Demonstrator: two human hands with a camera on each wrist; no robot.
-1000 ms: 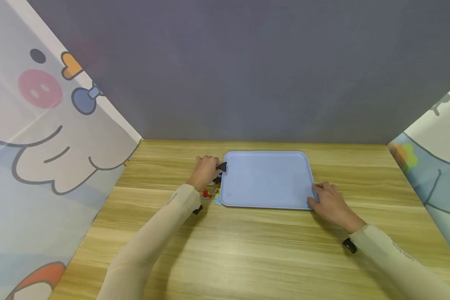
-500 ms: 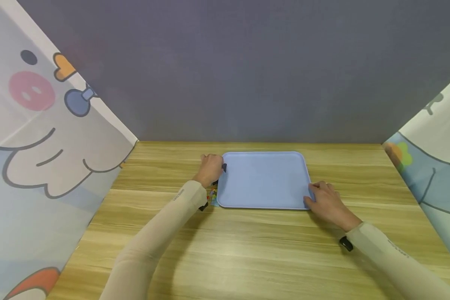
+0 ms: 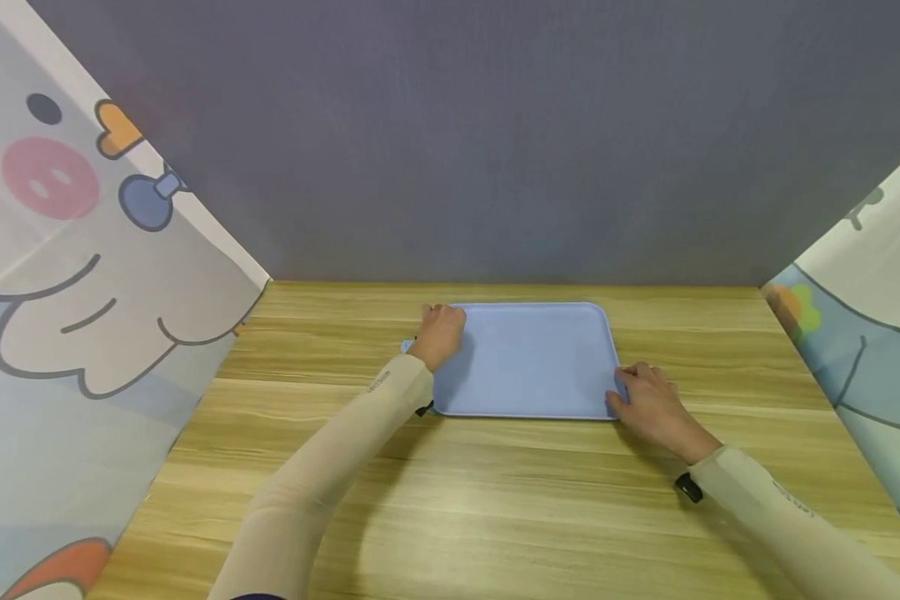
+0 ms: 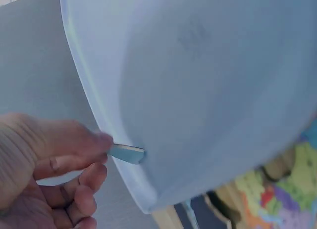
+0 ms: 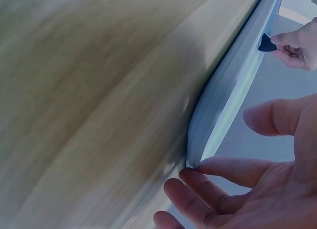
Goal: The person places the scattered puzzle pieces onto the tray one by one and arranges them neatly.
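A pale blue rectangular tray (image 3: 540, 358) lies on the wooden table. Over its left end, my left hand (image 3: 441, 335) pinches a small flat piece (image 4: 127, 154) between thumb and forefinger. Its edge looks blue-green in the left wrist view; from the right wrist it is dark and roughly triangular. In the left wrist view the piece overlaps the inner side of the tray's rim; contact cannot be told. My right hand (image 3: 656, 412) holds the tray's front right corner, thumb on the inner side and forefinger against the rim. Beneath the left hand, the head view hides the piece.
Several colourful flat pieces (image 4: 297, 189) lie beside the tray's left edge, mostly hidden by the left sleeve in the head view. A light blue bit (image 3: 407, 344) shows left of the hand. A grey wall panel (image 3: 517, 150) rises behind the table.
My left hand has moved right, from beside the tray's left edge to over the tray, with the dark piece pinched. The right hand has stayed at the corner.
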